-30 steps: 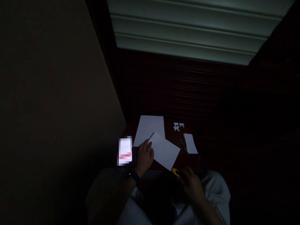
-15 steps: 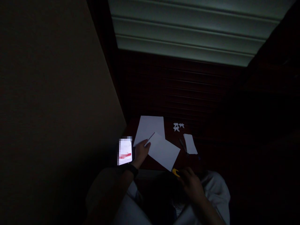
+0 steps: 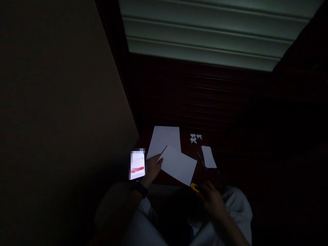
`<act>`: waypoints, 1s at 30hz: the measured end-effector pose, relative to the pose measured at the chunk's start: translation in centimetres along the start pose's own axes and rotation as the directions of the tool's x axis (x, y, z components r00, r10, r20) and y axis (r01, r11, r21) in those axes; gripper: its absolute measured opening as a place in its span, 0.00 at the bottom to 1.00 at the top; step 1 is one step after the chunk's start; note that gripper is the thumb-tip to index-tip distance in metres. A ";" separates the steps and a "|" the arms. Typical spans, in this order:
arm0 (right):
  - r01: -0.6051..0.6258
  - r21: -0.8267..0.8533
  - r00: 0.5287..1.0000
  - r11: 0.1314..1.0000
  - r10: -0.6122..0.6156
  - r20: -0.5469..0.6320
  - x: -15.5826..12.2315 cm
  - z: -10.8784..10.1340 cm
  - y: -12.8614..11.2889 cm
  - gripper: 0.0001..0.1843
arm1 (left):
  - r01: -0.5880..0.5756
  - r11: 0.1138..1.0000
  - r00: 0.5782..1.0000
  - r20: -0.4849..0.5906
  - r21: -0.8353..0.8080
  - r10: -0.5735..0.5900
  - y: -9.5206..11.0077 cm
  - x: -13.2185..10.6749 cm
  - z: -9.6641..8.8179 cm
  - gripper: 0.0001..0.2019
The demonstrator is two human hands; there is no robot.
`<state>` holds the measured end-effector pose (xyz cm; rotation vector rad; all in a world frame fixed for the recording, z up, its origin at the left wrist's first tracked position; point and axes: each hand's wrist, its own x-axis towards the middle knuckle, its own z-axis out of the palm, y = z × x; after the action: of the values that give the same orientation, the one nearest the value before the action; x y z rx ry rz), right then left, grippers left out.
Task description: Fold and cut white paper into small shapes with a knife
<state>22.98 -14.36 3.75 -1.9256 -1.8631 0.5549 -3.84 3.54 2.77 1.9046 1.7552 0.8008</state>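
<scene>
My left hand [image 3: 153, 168] is closed on the left edge of a white sheet of paper [image 3: 179, 164], which looks folded along that edge. The sheet lies at an angle, partly over a larger white paper [image 3: 166, 138]. At the sheet's lower right corner is a yellow utility knife [image 3: 195, 187], held in my right hand [image 3: 210, 195]. Its blade cannot be made out in the dark. To the right lie a pen-like dark object [image 3: 201, 160] and a small stack of white paper pieces [image 3: 208, 157].
A lit phone [image 3: 137, 164] stands left of my left hand. Several small folded paper shapes [image 3: 195, 137] lie at the back of the dark red table [image 3: 164, 177]. A wall [image 3: 77, 85] rises on the left, a slatted panel [image 3: 200, 89] behind. My knees flank the table's front edge.
My left hand has shifted slightly left and the folded edge has tilted lower. My right hand and the yellow utility knife have moved slightly right.
</scene>
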 end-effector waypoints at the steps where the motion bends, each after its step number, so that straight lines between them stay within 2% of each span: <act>1: 0.003 -0.002 1.000 1.000 -0.003 0.003 0.0 0.0 0.1 0.14 | 0.000 1.000 1.000 -0.018 0.019 0.001 0.2 -0.3 -0.2 0.17; 3: 0.007 -0.007 1.000 1.000 -0.007 0.006 0.1 0.0 0.3 0.14 | -0.056 0.995 0.996 -0.066 0.085 0.061 1.0 -0.8 -0.4 0.19; 5: 0.010 -0.009 1.000 1.000 -0.010 0.005 0.1 0.0 0.4 0.15 | -0.225 0.955 0.966 -0.082 0.194 0.244 2.5 -1.2 -0.5 0.19; 7: 0.011 -0.008 1.000 1.000 -0.011 0.000 0.1 0.1 0.3 0.15 | -0.423 0.876 0.901 0.005 0.233 0.434 4.3 -1.5 -0.2 0.17; 10: 0.017 0.000 1.000 1.000 -0.017 -0.006 0.1 0.2 0.1 0.16 | -0.642 0.737 0.767 0.171 0.212 0.619 7.0 -1.6 1.1 0.17; 13: 0.022 0.002 1.000 1.000 -0.022 -0.005 0.2 0.2 -0.2 0.16 | -0.758 0.626 0.651 0.292 0.185 0.701 8.6 -1.2 2.9 0.19; 15: 0.021 0.002 1.000 1.000 -0.021 -0.005 0.2 0.1 -0.5 0.17 | -0.784 0.596 0.616 0.340 0.175 0.710 8.7 -0.8 4.0 0.20; 17: 0.022 0.005 1.000 1.000 -0.022 -0.005 0.3 0.0 -0.6 0.17 | -0.782 0.598 0.615 0.366 0.174 0.698 8.3 -0.5 4.8 0.21; 20: 0.031 0.010 1.000 0.999 -0.031 0.003 0.3 -0.2 -0.6 0.18 | -0.757 0.623 0.647 0.357 0.195 0.674 7.3 -0.4 5.4 0.22; 27: 0.036 0.014 0.999 0.999 -0.037 0.027 0.4 -0.4 -0.5 0.18 | -0.690 0.678 0.723 0.276 0.252 0.633 6.8 -1.5 5.4 0.21; 30: 0.030 0.021 0.999 0.999 -0.031 0.037 0.5 -0.5 -0.6 0.18 | -0.679 0.689 0.734 0.262 0.252 0.627 6.9 -1.5 5.4 0.21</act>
<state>22.76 -13.85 4.51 -1.8825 -1.8992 0.6021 4.84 1.68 3.06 2.8184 1.1315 0.5587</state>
